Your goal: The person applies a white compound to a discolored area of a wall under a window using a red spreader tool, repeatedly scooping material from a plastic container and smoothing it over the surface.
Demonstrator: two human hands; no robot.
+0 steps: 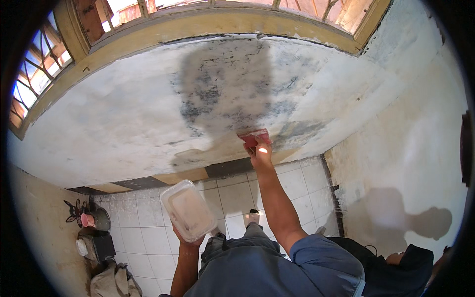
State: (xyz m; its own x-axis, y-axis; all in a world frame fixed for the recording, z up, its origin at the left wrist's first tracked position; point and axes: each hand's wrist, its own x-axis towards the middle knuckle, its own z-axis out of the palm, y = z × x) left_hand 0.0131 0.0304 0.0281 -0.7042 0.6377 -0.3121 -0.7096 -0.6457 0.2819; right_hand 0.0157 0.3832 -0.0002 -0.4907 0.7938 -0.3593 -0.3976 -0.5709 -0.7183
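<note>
My right hand [259,150] reaches forward, its fingers closed on a red scraper [254,137] with whitish smears along its far edge. The scraper's blade meets the lower part of the white wall [123,109], where dark grey-blue patches show through the whitish coat. Lower and to the left, my left hand [189,239] holds a clear plastic container [188,210] from beneath; most of its fingers are hidden under it. Pale, whitish matter shows inside the container.
A wooden window frame [198,29] runs above the wall. White floor tiles [148,232] lie below. At the left stand a pink cup [87,220], a black box [101,243] and a beige cloth [111,282]. A person in black [396,270] is close by at my right.
</note>
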